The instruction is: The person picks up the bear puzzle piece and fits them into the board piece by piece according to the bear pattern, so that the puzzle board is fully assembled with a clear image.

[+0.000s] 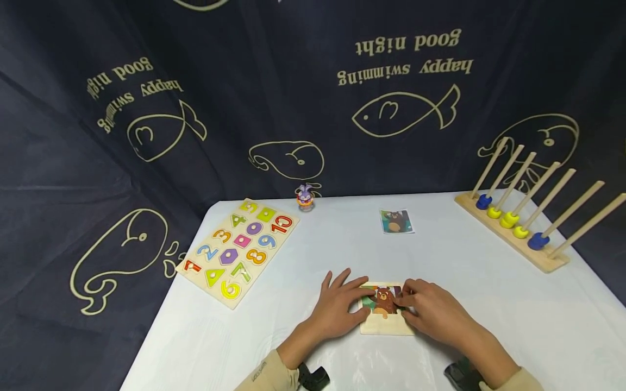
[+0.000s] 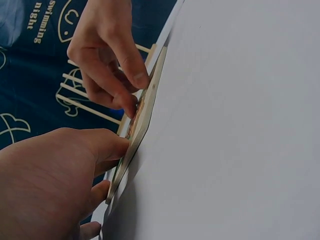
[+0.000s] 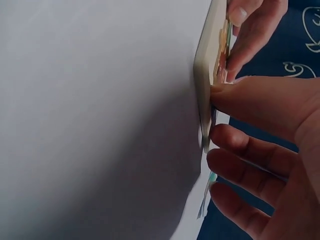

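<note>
The left hand [image 1: 336, 308], unclenched, touches the puzzle [image 1: 385, 325] between both hands; whether the right hand [image 1: 434, 308] grips it or merely touches, I cannot tell; uneven pressing there might skew it

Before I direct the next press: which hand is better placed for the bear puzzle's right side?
Right, probably: the right hand touches that side of the bear puzzle, while the left hand is at the opposite side.

A table [image 1: 327, 244] holds a puzzle [image 1: 386, 325], number board [image 1: 242, 256], card [image 1: 397, 221], figurine [image 1: 305, 197] and abacus [image 1: 508, 233].
</note>
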The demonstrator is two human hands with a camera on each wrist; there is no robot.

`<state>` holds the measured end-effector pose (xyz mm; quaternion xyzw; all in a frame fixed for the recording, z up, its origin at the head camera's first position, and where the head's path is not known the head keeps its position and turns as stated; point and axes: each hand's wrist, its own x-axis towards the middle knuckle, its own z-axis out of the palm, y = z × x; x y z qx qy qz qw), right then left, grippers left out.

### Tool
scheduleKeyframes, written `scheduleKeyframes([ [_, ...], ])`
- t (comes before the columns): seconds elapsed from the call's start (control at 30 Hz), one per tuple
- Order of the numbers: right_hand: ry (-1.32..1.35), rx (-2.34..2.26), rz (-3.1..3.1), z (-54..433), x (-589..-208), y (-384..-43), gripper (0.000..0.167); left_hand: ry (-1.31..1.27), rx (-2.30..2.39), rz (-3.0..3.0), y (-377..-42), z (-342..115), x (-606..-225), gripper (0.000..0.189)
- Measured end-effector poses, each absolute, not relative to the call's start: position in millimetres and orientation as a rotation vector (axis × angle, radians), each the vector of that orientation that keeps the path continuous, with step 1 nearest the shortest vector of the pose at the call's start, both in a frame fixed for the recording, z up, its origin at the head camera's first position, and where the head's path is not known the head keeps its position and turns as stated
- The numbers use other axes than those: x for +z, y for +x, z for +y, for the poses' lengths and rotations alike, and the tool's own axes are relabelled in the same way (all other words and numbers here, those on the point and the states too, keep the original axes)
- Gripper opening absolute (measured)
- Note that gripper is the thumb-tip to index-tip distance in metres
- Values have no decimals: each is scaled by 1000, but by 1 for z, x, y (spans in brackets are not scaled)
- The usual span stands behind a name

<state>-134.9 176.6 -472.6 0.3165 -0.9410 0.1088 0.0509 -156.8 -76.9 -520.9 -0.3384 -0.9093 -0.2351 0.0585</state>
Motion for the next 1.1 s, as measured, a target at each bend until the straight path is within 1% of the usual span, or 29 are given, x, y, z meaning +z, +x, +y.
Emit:
scheduleKeyframes([
  [0.07, 952, 366, -2891, 178, -473, -133, 24, -1021, -721, -2757, -155, -77, -522, 36],
  [0.17, 895, 446, -2941, 182, -474, -131, 23, -1017, -737, -2760, -154, -77, -523, 36],
  [0.4, 743, 725, -3012, 202, -475, -126, 7, -1021, -769, -2743, -153, -78, -525, 36],
  [0.53, 709, 860, -3001, 215, -474, -124, 5, -1035, -774, -2742, -153, -78, -525, 39],
  [0.93, 637, 1010, -3079, 243, -466, -116, 14, -1035, -745, -2737, -154, -79, -525, 38],
  [1.1, 617, 1016, -3067, 254, -466, -109, 12, -1044, -746, -2744, -156, -80, -523, 35],
])
